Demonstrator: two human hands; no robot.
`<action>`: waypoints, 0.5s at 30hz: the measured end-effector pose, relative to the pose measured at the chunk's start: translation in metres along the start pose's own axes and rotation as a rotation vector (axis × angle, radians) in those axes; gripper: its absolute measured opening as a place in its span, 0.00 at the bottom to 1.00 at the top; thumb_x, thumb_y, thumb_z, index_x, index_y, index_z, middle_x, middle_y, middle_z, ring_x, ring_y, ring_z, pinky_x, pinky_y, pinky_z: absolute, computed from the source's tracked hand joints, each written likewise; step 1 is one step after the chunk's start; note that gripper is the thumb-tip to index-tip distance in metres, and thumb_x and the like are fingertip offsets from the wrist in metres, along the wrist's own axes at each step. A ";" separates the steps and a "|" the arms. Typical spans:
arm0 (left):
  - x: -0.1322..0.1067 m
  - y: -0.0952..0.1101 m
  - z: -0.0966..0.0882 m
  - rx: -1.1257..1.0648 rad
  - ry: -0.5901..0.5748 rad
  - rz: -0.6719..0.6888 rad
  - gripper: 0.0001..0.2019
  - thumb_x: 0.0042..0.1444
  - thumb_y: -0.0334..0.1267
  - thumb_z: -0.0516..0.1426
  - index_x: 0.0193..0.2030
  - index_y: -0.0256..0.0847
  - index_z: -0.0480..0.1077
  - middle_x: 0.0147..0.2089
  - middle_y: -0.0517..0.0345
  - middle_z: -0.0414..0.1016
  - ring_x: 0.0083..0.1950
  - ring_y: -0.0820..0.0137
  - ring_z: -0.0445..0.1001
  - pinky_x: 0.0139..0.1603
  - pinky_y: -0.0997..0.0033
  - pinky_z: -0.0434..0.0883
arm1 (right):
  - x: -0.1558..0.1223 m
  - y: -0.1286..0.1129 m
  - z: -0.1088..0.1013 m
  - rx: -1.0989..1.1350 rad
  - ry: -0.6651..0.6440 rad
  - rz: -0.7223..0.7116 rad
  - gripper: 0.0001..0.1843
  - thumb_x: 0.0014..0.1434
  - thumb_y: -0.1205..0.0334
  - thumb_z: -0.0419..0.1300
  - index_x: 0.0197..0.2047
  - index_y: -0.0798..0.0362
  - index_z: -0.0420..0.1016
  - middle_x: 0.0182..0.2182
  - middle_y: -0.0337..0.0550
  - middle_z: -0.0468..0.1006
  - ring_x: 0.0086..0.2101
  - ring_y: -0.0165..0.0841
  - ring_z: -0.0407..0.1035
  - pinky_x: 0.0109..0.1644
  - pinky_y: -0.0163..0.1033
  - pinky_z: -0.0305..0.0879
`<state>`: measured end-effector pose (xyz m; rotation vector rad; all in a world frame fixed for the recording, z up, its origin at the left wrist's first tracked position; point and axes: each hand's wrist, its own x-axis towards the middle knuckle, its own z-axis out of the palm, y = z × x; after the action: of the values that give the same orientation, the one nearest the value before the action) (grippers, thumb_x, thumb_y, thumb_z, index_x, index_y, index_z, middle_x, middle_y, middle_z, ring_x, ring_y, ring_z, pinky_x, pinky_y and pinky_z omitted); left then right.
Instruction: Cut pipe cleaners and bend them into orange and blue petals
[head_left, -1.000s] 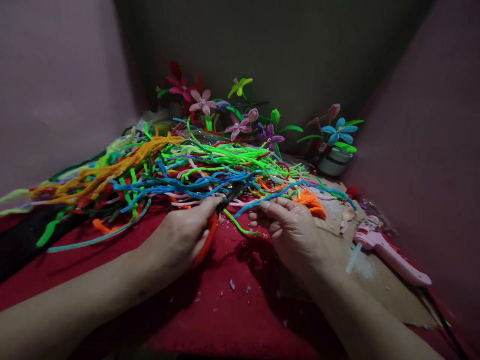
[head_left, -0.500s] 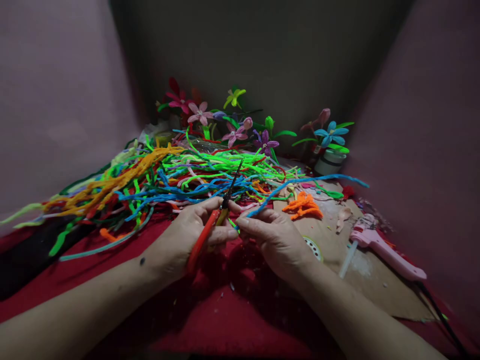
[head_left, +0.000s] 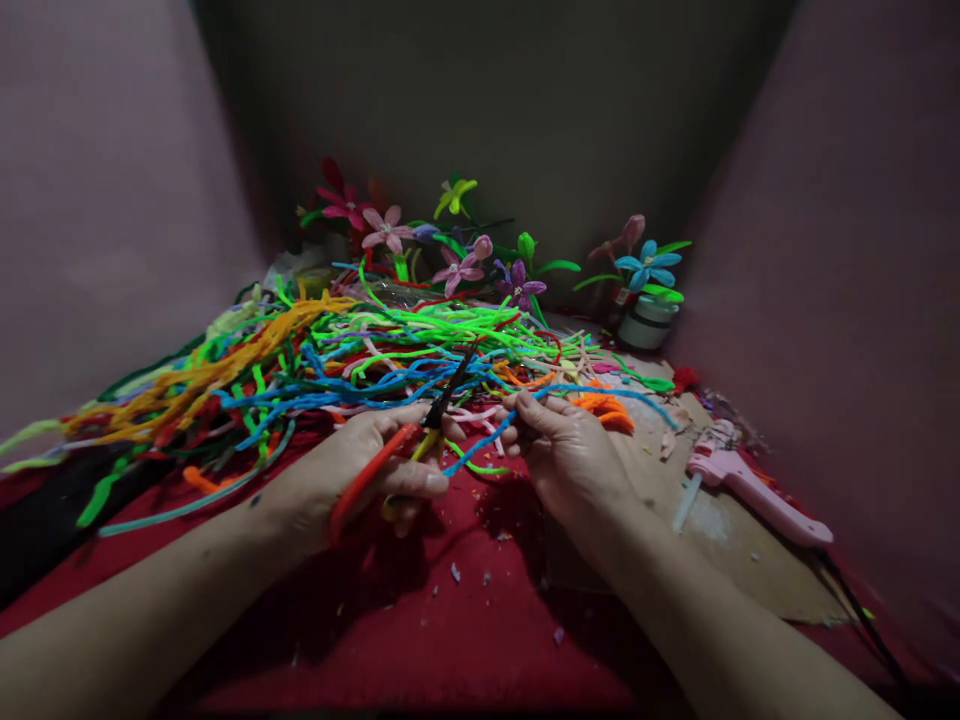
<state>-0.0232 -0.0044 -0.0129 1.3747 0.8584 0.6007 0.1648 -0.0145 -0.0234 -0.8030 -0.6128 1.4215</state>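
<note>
My left hand (head_left: 341, 465) is closed around scissors (head_left: 451, 388) with a red-orange and yellow handle, their dark blades pointing up and away. Its thumb and fingers also pinch the near end of a blue pipe cleaner (head_left: 484, 440). Close by, my right hand (head_left: 574, 455) grips the same pipe cleaner between thumb and fingers, and the far end runs out to the right over the cardboard. A short bright green pipe cleaner (head_left: 486, 468) shows between the two hands; where its left end goes I cannot tell.
A heap of pipe cleaners (head_left: 420, 330) in many colours spreads across the back and left. Behind it stand pipe-cleaner flowers (head_left: 517, 285). On the right, a pink glue gun (head_left: 765, 500) and an orange bundle (head_left: 606, 408) lie on cardboard (head_left: 757, 575). Small scraps dot the red cloth (head_left: 420, 640).
My hands have drawn apart, and the blue pipe cleaner now stretches between them. My right hand has moved along it. The green piece shows more fully. The whole view has shifted slightly.
</note>
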 end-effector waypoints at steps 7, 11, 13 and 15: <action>0.000 0.015 0.018 -0.048 0.048 -0.032 0.18 0.49 0.37 0.59 0.47 0.39 0.65 0.29 0.57 0.73 0.27 0.72 0.72 0.26 0.74 0.69 | -0.011 0.007 0.005 -0.049 -0.232 0.120 0.08 0.46 0.62 0.66 0.27 0.59 0.77 0.23 0.42 0.76 0.22 0.26 0.68 0.26 0.32 0.64; 0.001 0.018 0.025 -0.029 0.077 0.004 0.14 0.48 0.34 0.59 0.43 0.38 0.65 0.22 0.64 0.67 0.19 0.78 0.61 0.18 0.79 0.61 | -0.014 0.007 0.006 -0.072 -0.243 0.103 0.08 0.46 0.63 0.66 0.28 0.60 0.78 0.25 0.43 0.78 0.22 0.25 0.68 0.26 0.30 0.63; 0.001 0.017 0.023 -0.039 0.058 0.019 0.14 0.48 0.34 0.58 0.43 0.38 0.65 0.21 0.66 0.64 0.18 0.79 0.59 0.17 0.79 0.58 | -0.012 0.006 0.006 -0.073 -0.194 0.060 0.08 0.46 0.62 0.65 0.27 0.60 0.77 0.21 0.42 0.76 0.21 0.25 0.67 0.25 0.30 0.63; 0.000 0.016 0.020 -0.064 0.034 0.029 0.15 0.49 0.34 0.57 0.45 0.39 0.64 0.20 0.67 0.62 0.17 0.79 0.57 0.17 0.79 0.58 | -0.009 0.006 0.005 -0.070 -0.117 0.010 0.08 0.45 0.62 0.66 0.26 0.59 0.76 0.19 0.40 0.75 0.20 0.25 0.67 0.24 0.30 0.63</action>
<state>-0.0052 -0.0140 0.0022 1.3239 0.8406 0.6699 0.1568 -0.0233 -0.0238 -0.7821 -0.7525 1.4704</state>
